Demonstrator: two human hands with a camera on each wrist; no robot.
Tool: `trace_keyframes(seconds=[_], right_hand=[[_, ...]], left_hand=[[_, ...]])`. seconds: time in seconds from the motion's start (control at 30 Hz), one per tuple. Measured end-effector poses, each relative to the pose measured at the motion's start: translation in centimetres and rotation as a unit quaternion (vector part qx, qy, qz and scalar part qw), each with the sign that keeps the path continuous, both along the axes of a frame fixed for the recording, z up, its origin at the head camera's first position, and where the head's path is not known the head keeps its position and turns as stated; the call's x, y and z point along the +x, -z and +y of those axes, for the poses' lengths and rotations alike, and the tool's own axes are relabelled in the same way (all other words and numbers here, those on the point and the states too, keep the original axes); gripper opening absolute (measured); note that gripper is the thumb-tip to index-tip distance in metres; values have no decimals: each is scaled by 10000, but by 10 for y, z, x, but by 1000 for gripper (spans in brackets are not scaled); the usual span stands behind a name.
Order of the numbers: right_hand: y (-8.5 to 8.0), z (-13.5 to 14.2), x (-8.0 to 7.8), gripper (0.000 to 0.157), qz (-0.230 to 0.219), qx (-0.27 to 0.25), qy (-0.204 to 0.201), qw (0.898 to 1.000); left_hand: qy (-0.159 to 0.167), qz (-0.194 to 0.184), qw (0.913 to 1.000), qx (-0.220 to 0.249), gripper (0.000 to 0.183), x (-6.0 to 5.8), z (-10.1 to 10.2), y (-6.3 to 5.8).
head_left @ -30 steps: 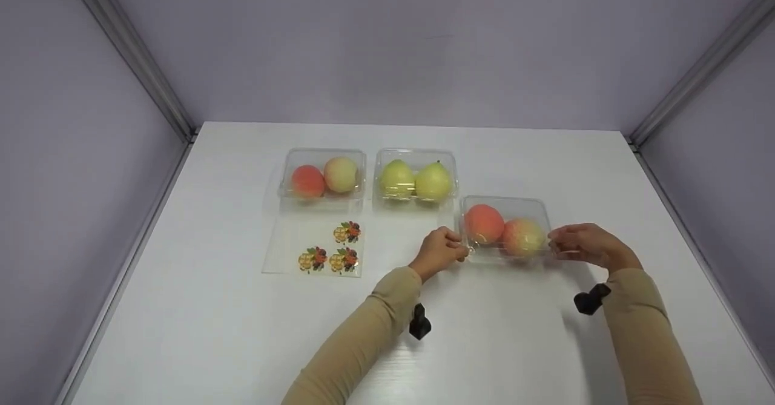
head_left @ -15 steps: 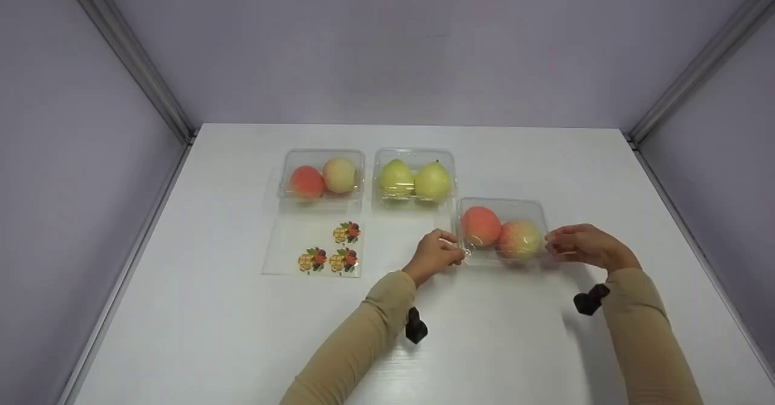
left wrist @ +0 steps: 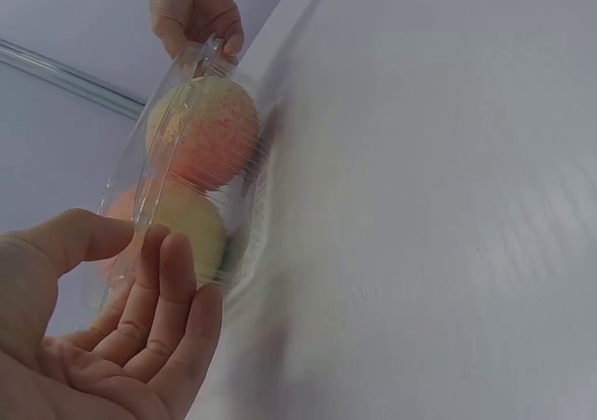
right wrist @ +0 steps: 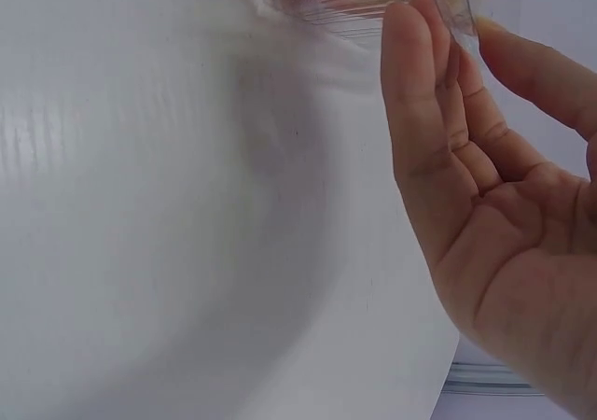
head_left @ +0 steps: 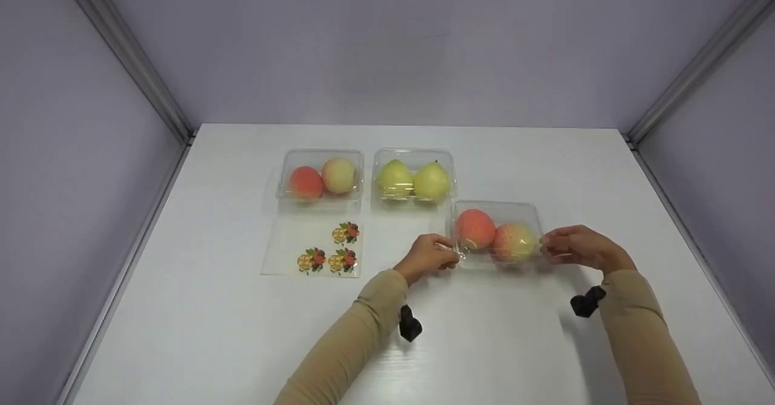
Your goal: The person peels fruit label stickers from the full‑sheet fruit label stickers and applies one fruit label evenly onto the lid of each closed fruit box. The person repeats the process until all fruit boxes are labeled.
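**Between left hand (head_left: pixel 427 255) and right hand (head_left: pixel 584 249), a clear box (head_left: pixel 514 210)**

At its two ends, each hand pinches the rim, thumb against fingers, probably to keep the box level and its two peaches (head_left: pixel 476 229) from rolling. Whether its base touches the desk (head_left: pixel 181 332), I cannot tell. Just behind and leftward stands a pear box (head_left: pixel 415 154); beside that, another peach box (head_left: pixel 324 157), the pair apparently lined up for order. In front of the latter, a sheet (head_left: pixel 280 256) lies flat, its three fruit prints (head_left: pixel 343 261) in plain sight.
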State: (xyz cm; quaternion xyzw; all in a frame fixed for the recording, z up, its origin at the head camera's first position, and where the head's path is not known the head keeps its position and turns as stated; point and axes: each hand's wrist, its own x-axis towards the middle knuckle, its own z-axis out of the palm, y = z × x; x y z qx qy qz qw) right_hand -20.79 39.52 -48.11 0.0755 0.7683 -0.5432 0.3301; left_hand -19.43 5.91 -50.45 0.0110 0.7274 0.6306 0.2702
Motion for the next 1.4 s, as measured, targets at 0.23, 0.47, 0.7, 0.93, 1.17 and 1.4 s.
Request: trace_keyframes(seconds=[0.23,0.47,0.7,0.93,1.17,1.4], right_hand=[[-1,-5,-1,21,-40,119,-99,9999],[0,-10,-1,24,57,129,-219,9997],[1,-18,0,26,122,23,-283,9995],[2,-26,1,28,273,66,-443,9986],[4,-32,1,30,359,129,-505,9980],[3,-38,1,33,421,180,-505,9977]], left_hand=[[54,-109,9999,-55,31,-1,-5,0],[63,-178,9998,-18,26,-2,-9,2],[64,-188,9998,-12,24,-1,-17,2],[35,-114,9999,-24,25,1,-26,0],[19,-180,9998,-17,29,0,-31,2],[-3,-258,9997,6,25,-1,-35,4]])
